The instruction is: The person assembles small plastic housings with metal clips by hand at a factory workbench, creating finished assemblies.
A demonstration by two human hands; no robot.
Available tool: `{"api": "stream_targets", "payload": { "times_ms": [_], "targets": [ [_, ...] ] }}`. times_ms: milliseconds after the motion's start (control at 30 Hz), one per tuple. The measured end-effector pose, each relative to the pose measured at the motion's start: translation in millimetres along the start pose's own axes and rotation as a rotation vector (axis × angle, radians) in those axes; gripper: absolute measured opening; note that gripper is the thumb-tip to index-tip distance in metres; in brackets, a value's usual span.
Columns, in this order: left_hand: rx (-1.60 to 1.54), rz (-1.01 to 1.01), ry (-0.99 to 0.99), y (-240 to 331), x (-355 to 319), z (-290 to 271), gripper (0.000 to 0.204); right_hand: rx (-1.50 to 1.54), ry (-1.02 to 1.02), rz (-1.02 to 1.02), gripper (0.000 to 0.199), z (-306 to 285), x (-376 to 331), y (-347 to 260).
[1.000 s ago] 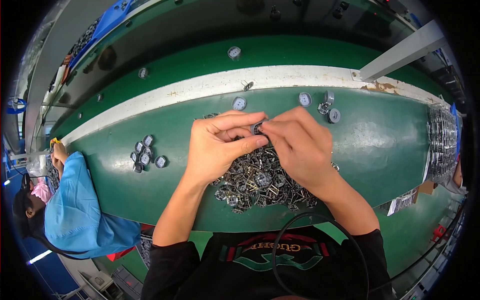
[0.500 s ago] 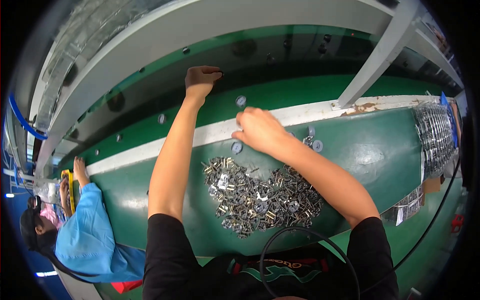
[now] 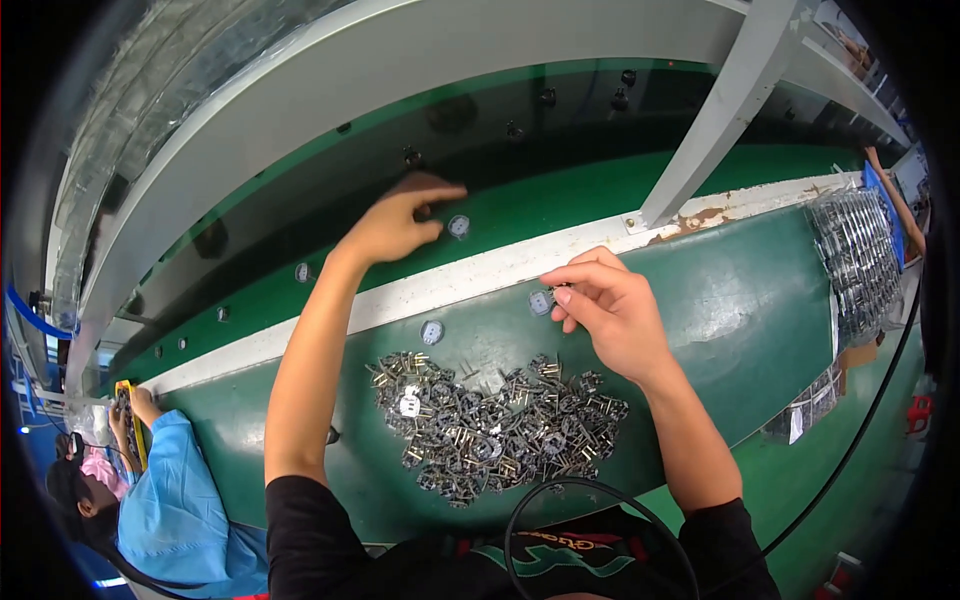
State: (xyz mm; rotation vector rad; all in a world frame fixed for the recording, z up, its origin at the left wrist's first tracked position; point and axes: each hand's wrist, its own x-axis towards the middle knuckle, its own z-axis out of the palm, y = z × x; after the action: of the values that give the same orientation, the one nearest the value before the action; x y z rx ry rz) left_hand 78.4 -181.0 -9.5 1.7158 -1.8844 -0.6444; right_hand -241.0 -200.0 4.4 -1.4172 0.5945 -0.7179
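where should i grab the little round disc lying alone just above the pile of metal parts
Pinch the round disc by its rim, fingers coming straight down from above. It lies flat on the green table, apart from the pile of metal parts, so only its edge offers a hold, and there is room all round.

Left arm stretched far — left hand [image 3: 395, 222] palm down, fingers extended. Right hand [image 3: 612, 312] nearer, to the right — fingers curled, thumb and forefinger pinched.

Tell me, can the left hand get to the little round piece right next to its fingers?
Probably yes. The left hand is stretched out over the green belt, and the round piece lies bare just beside its fingertips, with nothing between them.
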Motion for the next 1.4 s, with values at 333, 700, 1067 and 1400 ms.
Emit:
{"api": "stream_targets", "payload": {
  "times_ms": [333, 700, 1067, 1400],
  "targets": [
    [-0.109, -0.099, 0.321, 43.8, -34.8, 41.5, 0.034, -0.069, 0.042, -0.073, 0.011, 12.8, -4.2, 14.4],
    [-0.915, -0.225, 0.62, 144.0, -137.3, 101.7, 0.037, -0.446, 0.008, -0.575, 0.016, 56.2, -22.7, 1.6],
    [-1.03, -0.18, 0.578, 145.0, -143.9, 108.0, 0.03, -0.593, -0.008, -0.627, 0.022, 62.4, -28.7, 6.2],
    [-0.621, -0.326, 0.717, 92.8, -113.6, 44.8, 0.021, -0.617, -0.01, -0.459, 0.038, 25.6, -11.5, 4.6]
  ]
}}
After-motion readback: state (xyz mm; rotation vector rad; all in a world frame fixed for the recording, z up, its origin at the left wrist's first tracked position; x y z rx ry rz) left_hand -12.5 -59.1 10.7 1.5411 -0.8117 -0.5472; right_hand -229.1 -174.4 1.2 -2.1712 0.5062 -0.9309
